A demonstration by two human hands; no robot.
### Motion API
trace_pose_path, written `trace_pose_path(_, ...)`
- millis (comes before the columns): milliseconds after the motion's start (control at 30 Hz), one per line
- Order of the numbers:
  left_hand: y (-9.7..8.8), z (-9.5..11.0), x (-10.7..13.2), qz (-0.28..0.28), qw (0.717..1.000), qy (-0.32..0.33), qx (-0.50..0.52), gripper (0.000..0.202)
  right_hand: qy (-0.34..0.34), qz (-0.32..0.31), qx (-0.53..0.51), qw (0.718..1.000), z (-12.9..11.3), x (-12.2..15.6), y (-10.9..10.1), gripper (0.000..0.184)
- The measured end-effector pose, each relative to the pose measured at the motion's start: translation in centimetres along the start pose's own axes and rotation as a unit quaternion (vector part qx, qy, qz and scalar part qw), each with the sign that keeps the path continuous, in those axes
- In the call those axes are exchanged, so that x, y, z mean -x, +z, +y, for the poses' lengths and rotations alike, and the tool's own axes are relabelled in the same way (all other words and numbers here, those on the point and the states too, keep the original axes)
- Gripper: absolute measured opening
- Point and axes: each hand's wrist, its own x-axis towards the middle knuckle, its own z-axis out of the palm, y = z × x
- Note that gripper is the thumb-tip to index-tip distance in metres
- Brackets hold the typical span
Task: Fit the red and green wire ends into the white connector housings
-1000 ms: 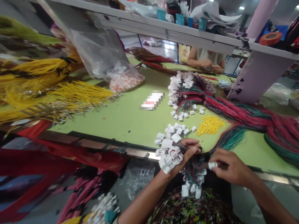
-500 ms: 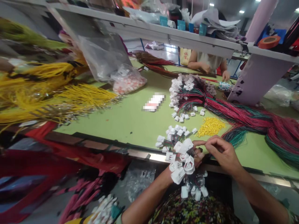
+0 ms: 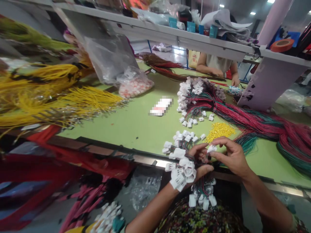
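Note:
My left hand (image 3: 199, 161) is closed round a bunch of white plastic connectors (image 3: 181, 171) on red and green wires, held at the near edge of the green table (image 3: 136, 126). More connectors hang below it (image 3: 202, 200). My right hand (image 3: 229, 155) pinches one white connector (image 3: 212, 148) between thumb and fingers, right beside the left hand's fingertips. A small heap of loose white connectors (image 3: 186, 136) lies on the table just beyond my hands, and a pile of tiny yellow parts (image 3: 220, 130) sits to its right.
A thick bundle of red and green wires (image 3: 262, 124) runs across the right, ending in a cluster of white connectors (image 3: 189, 92). Yellow wire bundles (image 3: 60, 100) and a plastic bag (image 3: 134, 84) lie left. Another person (image 3: 218, 66) works at the far side under a shelf (image 3: 194, 37).
My right hand has moved up and left from the wires to meet the left hand, now pinching a single white connector. The left hand's bunch has shifted slightly.

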Motion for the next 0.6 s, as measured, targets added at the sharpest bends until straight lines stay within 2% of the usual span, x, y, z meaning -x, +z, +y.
trace_pose_path(33, 0.1, -0.5, 0.1, 0.024, 0.999, 0.013, 0.025, 0.057, -0.027, 0.017, 0.023, 0.999, 0.2, 0.1, 0.1, 0.02)
trace_pose_path(100, 0.3, -1.4, 0.1, 0.065, 0.996, 0.048, 0.033, 0.046, -0.075, 0.034, 0.062, 0.995, 0.3, 0.3, 0.4, 0.017)
trace_pose_path(167, 0.5, -1.8, 0.0, 0.097, 0.991, 0.09, -0.016, 0.034, -0.11, 0.034, 0.098, 0.988, 0.1, 0.4, 0.6, 0.016)
trace_pose_path(233, 0.6, -1.8, -0.1, 0.104, 0.987, 0.109, -0.047, 0.027, -0.133, 0.022, 0.13, 0.982, -0.2, 0.6, 0.5, 0.015)
trace_pose_path(300, 0.6, -1.3, -0.2, 0.095, 0.992, 0.081, -0.024, 0.021, -0.14, -0.008, 0.145, 0.979, -0.5, 0.7, 0.1, 0.017)
trace_pose_path(400, 0.4, -0.6, -0.3, 0.088, 0.995, 0.003, 0.043, 0.021, -0.121, -0.063, 0.14, 0.981, -0.7, 0.7, -0.6, 0.026)
trace_pose_path(533, 0.3, 0.4, -0.1, 0.059, 0.99, -0.092, 0.092, 0.026, -0.106, -0.071, 0.128, 0.984, -0.6, 0.8, -0.7, 0.024)
trace_pose_path(600, 0.4, 0.7, 0.1, 0.054, 0.991, -0.102, 0.073, 0.026, -0.089, -0.073, 0.131, 0.985, -0.5, 0.9, -0.5, 0.02)
